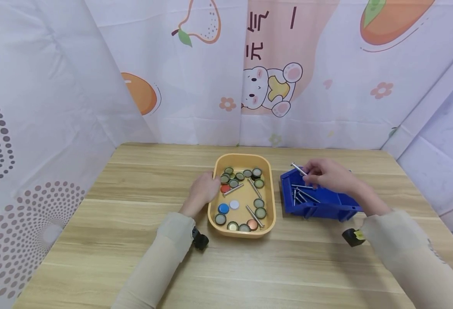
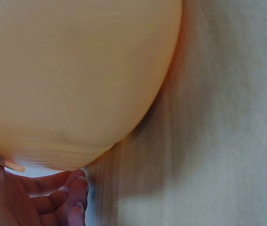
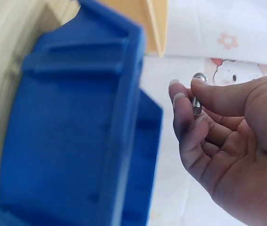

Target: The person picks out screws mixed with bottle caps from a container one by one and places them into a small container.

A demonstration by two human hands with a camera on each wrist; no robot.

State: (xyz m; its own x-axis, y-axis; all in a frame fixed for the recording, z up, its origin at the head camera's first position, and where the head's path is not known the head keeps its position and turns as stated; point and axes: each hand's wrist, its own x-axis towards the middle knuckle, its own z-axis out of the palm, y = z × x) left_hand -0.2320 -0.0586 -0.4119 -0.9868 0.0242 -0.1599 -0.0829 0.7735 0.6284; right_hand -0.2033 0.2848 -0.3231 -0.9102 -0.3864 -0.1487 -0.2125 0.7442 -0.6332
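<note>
My right hand (image 1: 332,175) pinches a silver bolt (image 1: 298,168) between thumb and fingers above a blue plastic bin (image 1: 328,196). In the right wrist view, the bolt (image 3: 197,104) sticks out on both sides of the thumb, beside the bin's wall (image 3: 67,136). Several more bolts (image 1: 307,196) lie in the left part of that bin. My left hand (image 1: 204,189) holds the left rim of a yellow tray (image 1: 242,161); its curled fingers (image 2: 53,200) lie against the outer wall. Inside the tray are bottle caps (image 1: 258,203) and three bolts (image 1: 253,189).
Both containers stand on a wood-grain table (image 1: 145,180), the blue bin right of the tray with a narrow gap between them. A printed white curtain (image 1: 195,103) hangs behind the table. A blue cap (image 1: 223,208) and a red cap (image 1: 224,188) stand out among the others.
</note>
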